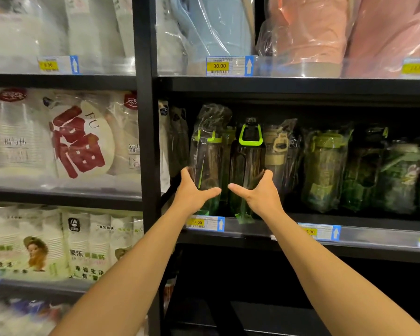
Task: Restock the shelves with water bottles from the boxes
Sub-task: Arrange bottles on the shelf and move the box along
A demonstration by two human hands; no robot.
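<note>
Left bay: clear plastic packs of white disposable cups on the middle level, one pack with a big red character label. More cup packs on the level below. A black metal upright post splits the two bays.

Right bay, black middle shelf: a row of water bottles, all upright.
- Left hand: grips the dark translucent bottle in a clear plastic bag low on the body, thumb across the front, fingers curled round its left side. That bottle is at the left end of the row, near the front edge.
- Yellow 17.00 price tag on the shelf lip, just under the left wrist.
- Right hand: grips the unwrapped dark bottle with a lime-green loop handle low on the body, thumb across the front pointing left, fingers up round its right side. This bottle stands just beside the bagged one. Cannot tell if the two touch.
- The thumbs point at each other with a small gap between the tips.
- Right of that: bagged olive and green bottles run on to the right edge of the view, packed close.

Top level, same bay: pale blue plastic-wrapped jug, then pink wrapped jugs, with a yellow 30.00 price tag below the blue one.
</note>
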